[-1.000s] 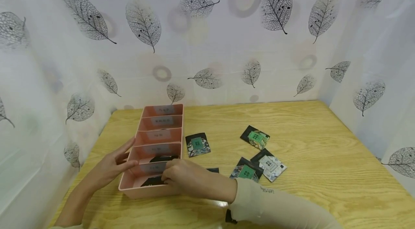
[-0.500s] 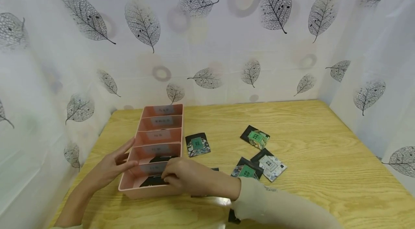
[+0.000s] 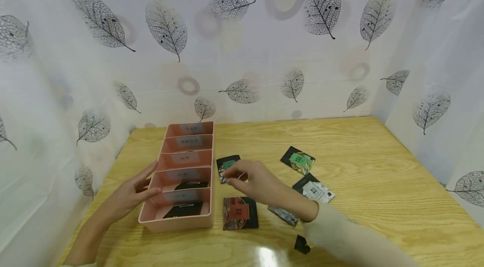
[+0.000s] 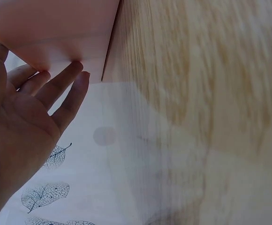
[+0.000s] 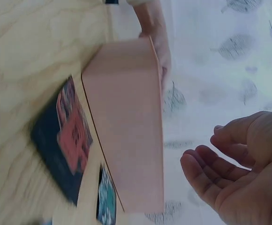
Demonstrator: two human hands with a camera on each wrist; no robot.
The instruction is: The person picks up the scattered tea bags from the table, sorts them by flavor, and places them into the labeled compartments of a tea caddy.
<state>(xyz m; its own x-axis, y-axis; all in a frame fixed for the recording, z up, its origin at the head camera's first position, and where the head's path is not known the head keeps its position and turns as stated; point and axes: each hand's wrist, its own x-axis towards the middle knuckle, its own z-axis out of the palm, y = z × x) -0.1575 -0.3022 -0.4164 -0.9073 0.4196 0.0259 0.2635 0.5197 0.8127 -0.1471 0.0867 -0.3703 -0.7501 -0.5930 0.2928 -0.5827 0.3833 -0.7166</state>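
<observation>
The long pink divided box (image 3: 177,225) stands on the left of the table, with labelled compartments. Black sachets (image 3: 184,210) lie in its two nearest compartments. My left hand (image 3: 130,194) holds its left wall, thumb over the rim; in the left wrist view, fingertips (image 4: 79,65) touch the outer side. My right hand (image 3: 261,181) is raised to the right of the box, fingers loosely bent with nothing in them. It partly covers a green-labelled sachet (image 3: 229,162). A red-labelled sachet (image 3: 240,213) lies beside the box's near right corner.
Farther right lie a green-labelled sachet (image 3: 298,160), a white patterned sachet (image 3: 314,190), and another sachet (image 3: 285,215) mostly under the right forearm. A small black piece (image 3: 302,244) shows by the sleeve. A leaf-print curtain (image 3: 242,48) closes off the back and sides.
My right hand has left the nearest compartment and moved right and away from me over the table, uncovering the red-labelled sachet. The left hand and box have stayed put.
</observation>
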